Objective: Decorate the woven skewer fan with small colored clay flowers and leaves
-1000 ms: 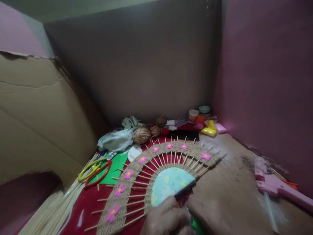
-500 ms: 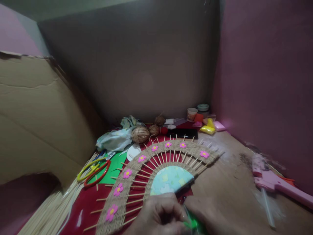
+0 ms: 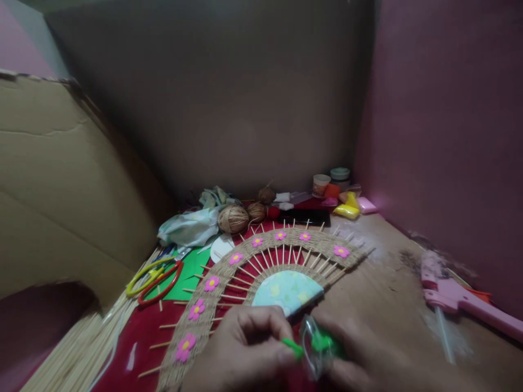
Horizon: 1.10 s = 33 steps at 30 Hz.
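Observation:
My left hand point(image 3: 249, 348) pinches a small strip of green clay point(image 3: 293, 347) between thumb and forefinger. Close beside it, my right hand point(image 3: 359, 348) holds a clear plastic packet point(image 3: 314, 348) with bright green clay inside; that hand is somewhat blurred. Both hands are over the near edge of a woven fan point(image 3: 235, 272) made of twine and thin sticks. Pink flowers with yellow centres dot its outer band, and pale blue patterned cloth point(image 3: 286, 293) covers its inner half-circle.
Scissors point(image 3: 157, 280) lie on green sheets at left, near bundled sticks point(image 3: 67, 354). Twine balls point(image 3: 233, 219), a black phone point(image 3: 304, 218), a cup point(image 3: 321, 185) and yellow clay packets point(image 3: 347, 210) stand behind. A pink glue gun point(image 3: 449, 296) lies at right.
My hands have moved apart slightly. The green strip now shows in my left fingertips, and the packet in my right hand is more visible. The view has shifted a little.

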Tool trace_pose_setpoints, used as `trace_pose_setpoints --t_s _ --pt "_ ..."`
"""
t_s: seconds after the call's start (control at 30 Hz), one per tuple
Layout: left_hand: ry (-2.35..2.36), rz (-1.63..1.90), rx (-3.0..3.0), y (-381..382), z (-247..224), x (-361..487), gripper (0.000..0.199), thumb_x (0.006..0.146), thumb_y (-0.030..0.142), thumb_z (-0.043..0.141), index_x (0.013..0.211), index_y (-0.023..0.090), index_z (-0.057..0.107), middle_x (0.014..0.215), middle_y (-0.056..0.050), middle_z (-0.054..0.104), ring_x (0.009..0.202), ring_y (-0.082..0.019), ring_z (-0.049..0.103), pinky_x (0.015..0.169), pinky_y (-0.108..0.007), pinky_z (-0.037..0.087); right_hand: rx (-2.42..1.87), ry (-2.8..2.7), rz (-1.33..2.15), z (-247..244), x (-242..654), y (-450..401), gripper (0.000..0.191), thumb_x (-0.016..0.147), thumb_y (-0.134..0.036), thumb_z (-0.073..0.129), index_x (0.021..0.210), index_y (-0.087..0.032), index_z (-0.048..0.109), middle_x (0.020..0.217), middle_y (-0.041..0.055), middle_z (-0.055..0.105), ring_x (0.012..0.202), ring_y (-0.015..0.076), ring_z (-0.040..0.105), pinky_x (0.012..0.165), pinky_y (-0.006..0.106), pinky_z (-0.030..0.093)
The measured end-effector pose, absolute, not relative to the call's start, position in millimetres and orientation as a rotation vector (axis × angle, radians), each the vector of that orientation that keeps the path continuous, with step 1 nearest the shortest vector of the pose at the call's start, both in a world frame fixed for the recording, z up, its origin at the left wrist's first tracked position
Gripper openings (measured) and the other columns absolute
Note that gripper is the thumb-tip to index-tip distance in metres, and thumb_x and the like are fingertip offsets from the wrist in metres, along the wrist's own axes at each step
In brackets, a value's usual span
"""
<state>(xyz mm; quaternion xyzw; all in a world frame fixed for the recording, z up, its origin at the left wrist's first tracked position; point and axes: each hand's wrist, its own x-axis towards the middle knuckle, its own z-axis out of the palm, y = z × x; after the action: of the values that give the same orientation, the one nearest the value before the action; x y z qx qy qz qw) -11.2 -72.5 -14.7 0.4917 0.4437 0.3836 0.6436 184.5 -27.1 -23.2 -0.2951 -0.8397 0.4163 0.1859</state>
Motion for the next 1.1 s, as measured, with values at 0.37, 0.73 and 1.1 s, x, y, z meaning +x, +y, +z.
trace_pose_setpoints --t_s 0.37,0.73,1.1 --pt "0.848 1.086 0.779 -60.6 -26.8 -10.4 0.023 0.08 0.03 0.065 0.076 0.007 0.066 0.049 -0.003 0.06 0.032 -0.004 0.047 0.032 -0.012 0.032 -0.961 -2.329 1.109 -33.9 196.6 -22.1 0.022 0.078 -0.019 0.053 0.099 -0.022 0.061 0.09 0.0043 0.067 0.081 0.0191 0.061 0.077 0.031 0.049" --pt "0.739 1.057 0.754 -60.7 -29.0 -9.7 0.012 0.079 0.019 0.063 0.073 0.009 0.062 0.05 -0.004 0.064 0.028 -0.006 0.049 0.027 -0.011 0.032 -1.04 -2.429 0.931 -34.5 210.6 -10.0 0.012 0.076 -0.02 0.054 0.085 -0.024 0.062 0.076 0.0029 0.064 0.07 0.0191 0.059 0.068 0.033 0.049" --pt "0.701 1.07 0.671 -59.4 -29.7 -6.6 0.018 0.078 0.014 0.065 0.094 0.007 0.066 0.057 0.0 0.059 0.037 -0.005 0.051 0.035 -0.013 0.045 -0.999 -2.476 0.919 -31.2 209.4 -8.4 0.021 0.076 -0.016 0.052 0.093 -0.023 0.062 0.085 0.0035 0.068 0.071 0.018 0.061 0.068 0.032 0.049"
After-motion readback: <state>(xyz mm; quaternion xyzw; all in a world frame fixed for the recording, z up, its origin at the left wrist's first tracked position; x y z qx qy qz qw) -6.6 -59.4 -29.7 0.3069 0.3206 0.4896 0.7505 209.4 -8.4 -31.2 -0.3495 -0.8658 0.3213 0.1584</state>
